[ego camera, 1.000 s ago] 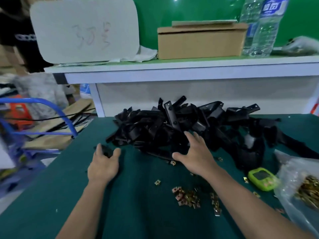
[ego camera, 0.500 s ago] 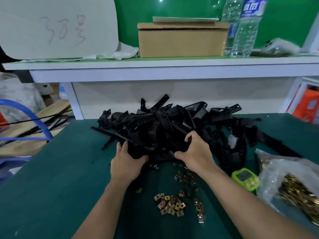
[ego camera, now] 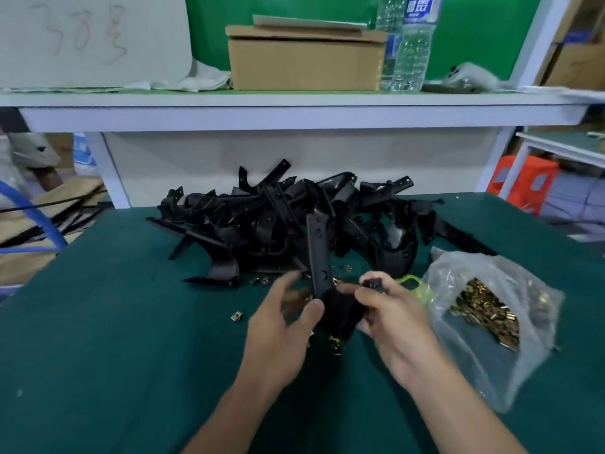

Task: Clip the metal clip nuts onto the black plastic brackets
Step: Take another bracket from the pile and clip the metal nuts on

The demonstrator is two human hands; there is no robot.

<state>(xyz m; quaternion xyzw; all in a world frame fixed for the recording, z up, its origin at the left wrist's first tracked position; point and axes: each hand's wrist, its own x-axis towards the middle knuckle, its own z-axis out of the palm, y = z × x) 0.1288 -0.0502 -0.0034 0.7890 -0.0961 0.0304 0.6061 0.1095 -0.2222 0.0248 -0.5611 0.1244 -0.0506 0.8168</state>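
At the centre of the frame, just below the middle, we see a black plastic bracket lifted off the green table, its long strip with holes standing nearly upright in front of the heap. Our right hand has its grip clamped on the bracket's lower, wider end, thumb and fingers wrapped around a black knob-like part. Our left hand meets the same lower end from the left, thumb pressed against it while the other fingers are spread apart and blurred; whether a clip nut sits between them we cannot tell. Behind the held piece, the pile of black brackets sprawls across the far middle of the table. A few loose metal clip nuts lie on the cloth left of and beneath the hands. At the right of the frame a clear plastic bag lies open with brass-coloured clip nuts inside, and a small lime-green object shows just between the bag and our right hand. Across the top, a white shelf carries a cardboard box and two water bottles.
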